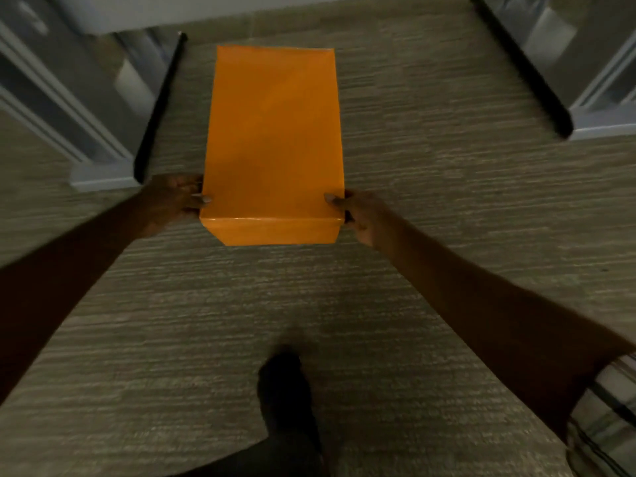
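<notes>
An orange box (275, 139), long and rectangular, is held out in front of me above a carpeted floor. My left hand (172, 201) grips its near left edge, thumb on top and fingers curled along the side. My right hand (358, 215) grips the near right edge the same way, thumb tip lying on the top face. Both arms are stretched forward. The fingers under and beside the box are mostly hidden.
Grey-brown striped carpet (430, 201) covers the floor. A pale door frame (103, 173) with a dark edge stands at the left, another frame (599, 122) at the right. My dark shoe (285, 390) steps forward below the box.
</notes>
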The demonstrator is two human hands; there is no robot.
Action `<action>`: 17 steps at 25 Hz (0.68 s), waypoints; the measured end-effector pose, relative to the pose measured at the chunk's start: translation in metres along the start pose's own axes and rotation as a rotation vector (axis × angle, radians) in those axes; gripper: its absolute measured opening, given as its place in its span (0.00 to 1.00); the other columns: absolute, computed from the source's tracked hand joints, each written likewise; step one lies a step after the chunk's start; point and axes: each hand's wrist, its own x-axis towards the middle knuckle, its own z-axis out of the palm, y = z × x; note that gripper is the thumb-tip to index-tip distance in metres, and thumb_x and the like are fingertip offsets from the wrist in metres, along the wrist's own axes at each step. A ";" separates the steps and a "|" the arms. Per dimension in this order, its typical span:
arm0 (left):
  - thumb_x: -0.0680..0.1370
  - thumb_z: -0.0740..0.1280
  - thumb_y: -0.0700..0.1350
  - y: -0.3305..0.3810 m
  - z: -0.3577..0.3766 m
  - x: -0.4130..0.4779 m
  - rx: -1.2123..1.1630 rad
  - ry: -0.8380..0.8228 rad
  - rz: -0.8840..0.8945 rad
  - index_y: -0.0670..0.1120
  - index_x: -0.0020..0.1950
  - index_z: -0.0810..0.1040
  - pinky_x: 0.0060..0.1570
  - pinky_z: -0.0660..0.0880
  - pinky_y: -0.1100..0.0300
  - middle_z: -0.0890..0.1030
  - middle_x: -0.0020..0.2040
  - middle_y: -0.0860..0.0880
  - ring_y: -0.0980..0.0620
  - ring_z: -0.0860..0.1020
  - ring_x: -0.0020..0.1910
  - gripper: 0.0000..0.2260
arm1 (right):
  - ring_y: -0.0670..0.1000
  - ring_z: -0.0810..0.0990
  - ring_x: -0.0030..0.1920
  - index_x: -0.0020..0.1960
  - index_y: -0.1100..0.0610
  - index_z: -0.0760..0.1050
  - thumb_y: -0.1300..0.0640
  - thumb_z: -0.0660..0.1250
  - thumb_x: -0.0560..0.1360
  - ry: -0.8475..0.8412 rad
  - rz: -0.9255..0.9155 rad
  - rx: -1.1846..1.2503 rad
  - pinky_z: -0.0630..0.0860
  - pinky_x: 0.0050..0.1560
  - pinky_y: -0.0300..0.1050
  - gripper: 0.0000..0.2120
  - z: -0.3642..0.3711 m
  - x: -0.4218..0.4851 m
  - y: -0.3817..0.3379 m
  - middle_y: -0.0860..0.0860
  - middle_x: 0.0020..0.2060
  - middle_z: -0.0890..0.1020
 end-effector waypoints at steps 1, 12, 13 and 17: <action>0.77 0.62 0.28 -0.008 -0.012 -0.003 0.007 0.005 -0.014 0.49 0.54 0.77 0.38 0.82 0.65 0.87 0.43 0.56 0.61 0.85 0.38 0.16 | 0.62 0.71 0.73 0.76 0.60 0.66 0.59 0.66 0.81 -0.008 0.019 -0.008 0.73 0.62 0.59 0.25 0.013 0.004 0.004 0.59 0.74 0.72; 0.77 0.63 0.31 -0.067 -0.016 -0.009 0.064 0.187 -0.197 0.42 0.71 0.71 0.43 0.75 0.54 0.79 0.53 0.46 0.46 0.79 0.49 0.22 | 0.56 0.83 0.50 0.67 0.60 0.77 0.55 0.70 0.78 0.135 -0.034 -0.185 0.80 0.56 0.60 0.19 0.063 0.018 0.052 0.58 0.61 0.82; 0.78 0.62 0.31 -0.066 -0.016 -0.010 0.047 0.181 -0.199 0.43 0.72 0.70 0.43 0.75 0.55 0.79 0.53 0.47 0.48 0.79 0.48 0.23 | 0.58 0.83 0.53 0.67 0.58 0.77 0.53 0.70 0.78 0.139 -0.035 -0.211 0.80 0.57 0.63 0.20 0.064 0.017 0.054 0.58 0.61 0.82; 0.80 0.61 0.35 -0.066 -0.016 -0.016 0.098 0.093 -0.144 0.43 0.73 0.68 0.49 0.79 0.51 0.78 0.62 0.44 0.46 0.79 0.53 0.21 | 0.63 0.80 0.61 0.71 0.56 0.73 0.48 0.68 0.79 0.097 0.053 -0.211 0.76 0.63 0.66 0.23 0.061 0.016 0.055 0.59 0.64 0.80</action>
